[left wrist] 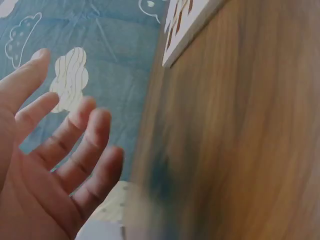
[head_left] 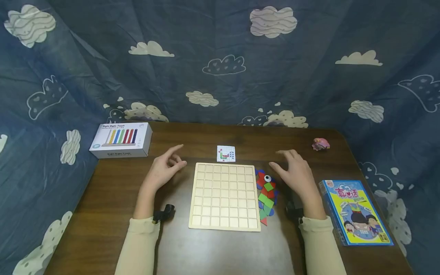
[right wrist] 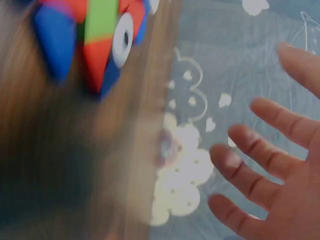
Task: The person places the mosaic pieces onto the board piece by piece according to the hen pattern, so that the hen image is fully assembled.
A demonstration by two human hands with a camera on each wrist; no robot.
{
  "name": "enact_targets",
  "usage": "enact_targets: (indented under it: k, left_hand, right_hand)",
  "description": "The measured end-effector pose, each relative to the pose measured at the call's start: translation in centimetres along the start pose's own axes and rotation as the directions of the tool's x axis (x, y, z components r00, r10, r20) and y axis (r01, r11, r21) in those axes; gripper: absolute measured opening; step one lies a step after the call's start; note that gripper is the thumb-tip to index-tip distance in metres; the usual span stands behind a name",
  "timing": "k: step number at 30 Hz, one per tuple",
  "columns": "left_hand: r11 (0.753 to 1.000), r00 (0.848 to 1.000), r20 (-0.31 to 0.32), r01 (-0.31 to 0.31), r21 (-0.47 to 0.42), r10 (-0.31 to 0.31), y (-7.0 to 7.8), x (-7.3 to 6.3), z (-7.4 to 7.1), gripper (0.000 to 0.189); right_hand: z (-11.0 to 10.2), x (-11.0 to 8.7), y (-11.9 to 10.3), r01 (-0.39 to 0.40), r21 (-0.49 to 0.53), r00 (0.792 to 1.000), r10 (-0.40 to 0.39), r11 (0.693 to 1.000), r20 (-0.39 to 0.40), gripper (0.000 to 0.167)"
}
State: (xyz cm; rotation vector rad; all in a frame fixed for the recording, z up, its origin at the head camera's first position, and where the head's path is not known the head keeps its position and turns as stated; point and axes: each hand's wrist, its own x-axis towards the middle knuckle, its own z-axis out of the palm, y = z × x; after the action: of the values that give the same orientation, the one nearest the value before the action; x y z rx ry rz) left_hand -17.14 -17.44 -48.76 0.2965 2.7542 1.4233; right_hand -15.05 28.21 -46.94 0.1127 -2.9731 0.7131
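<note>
Above the table, to the left of a wooden grid board (head_left: 225,196), my left hand (head_left: 163,168) hovers with relaxed fingers and holds nothing. My right hand (head_left: 295,172) is raised on the board's other side, its fingers loosely spread and nothing in them. Between the board and that hand lies a pile of coloured pieces (head_left: 266,200) in red, green and blue, with a round eye piece (head_left: 267,178) at its top. In the right wrist view the coloured pieces (right wrist: 100,25) look blurred. A small pattern card (head_left: 225,154) lies just beyond the board.
A white box with a bead-rack picture (head_left: 120,140) stands at the back left. On the right lies a blue and yellow box (head_left: 357,212), with a small pink figure (head_left: 321,144) farther back. A cloud-patterned cloth (head_left: 220,91) hangs behind the table.
</note>
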Motion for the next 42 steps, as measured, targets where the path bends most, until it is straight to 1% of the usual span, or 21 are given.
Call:
enact_targets:
  k: [2, 5, 8, 11, 14, 19, 24, 26, 30, 35, 37, 42]
  left_hand:
    - [0.997, 0.999, 0.036, 0.022, -0.079, -0.019, -0.2, 0.2, 0.6, 0.066]
    - [0.988, 0.994, 0.091, 0.075, -0.138, -0.063, -0.5, 0.2, 1.7, 0.070]
    - [0.980, 0.983, 0.158, 0.121, -0.156, -0.096, -0.9, 0.1, 2.6, 0.073]
    - [0.974, 0.967, 0.224, 0.162, -0.159, -0.124, -1.1, 0.1, 3.3, 0.077]
    - [0.967, 0.951, 0.268, 0.204, -0.155, -0.157, -1.0, 0.1, 3.8, 0.080]
    - [0.968, 0.940, 0.277, 0.233, -0.092, -0.199, -0.8, 0.3, 4.2, 0.078]
    - [0.966, 0.930, 0.285, 0.255, -0.039, -0.234, -0.7, 0.3, 4.4, 0.075]
    - [0.964, 0.925, 0.287, 0.265, -0.023, -0.248, -0.6, 0.3, 4.5, 0.074]
    - [0.963, 0.923, 0.281, 0.267, 0.023, -0.263, -0.4, 0.2, 4.6, 0.074]
    - [0.966, 0.924, 0.283, 0.251, 0.054, -0.256, -0.2, 0.2, 4.5, 0.076]
    - [0.967, 0.924, 0.285, 0.250, 0.056, -0.256, -0.2, 0.2, 4.5, 0.076]
    - [0.964, 0.921, 0.282, 0.259, 0.065, -0.267, -0.1, 0.3, 4.5, 0.075]
  right_hand:
    - [0.5, 0.2, -0.5, -0.011, 0.014, 1.000, 0.011, 1.000, 0.014, 0.054]
    - [1.4, 0.3, -0.9, -0.031, -0.001, 0.998, 0.031, 1.000, 0.060, 0.042]
    - [2.4, 0.4, -0.6, -0.043, -0.044, 0.991, 0.048, 0.998, 0.127, 0.037]
    - [3.2, 0.4, -0.1, -0.044, -0.082, 0.979, 0.059, 0.996, 0.196, 0.038]
    - [3.7, 0.6, 0.3, -0.054, -0.094, 0.969, 0.075, 0.994, 0.236, 0.039]
    - [3.9, 0.8, 0.2, -0.054, -0.084, 0.968, 0.072, 0.995, 0.239, 0.034]
    - [4.3, 1.0, -0.1, -0.002, -0.083, 0.975, 0.021, 0.997, 0.219, 0.030]
    - [4.5, 1.1, -0.2, 0.005, -0.090, 0.978, 0.014, 0.996, 0.209, 0.029]
    - [4.8, 1.1, -0.2, -0.022, -0.101, 0.980, 0.042, 0.995, 0.192, 0.029]
    - [5.1, 1.1, 0.3, -0.037, -0.116, 0.986, 0.055, 0.993, 0.160, 0.033]
    - [5.0, 1.1, 0.7, -0.034, -0.092, 0.985, 0.049, 0.995, 0.163, 0.032]
    - [4.6, 1.2, 1.3, -0.047, 0.007, 0.972, 0.044, 0.999, 0.229, 0.035]
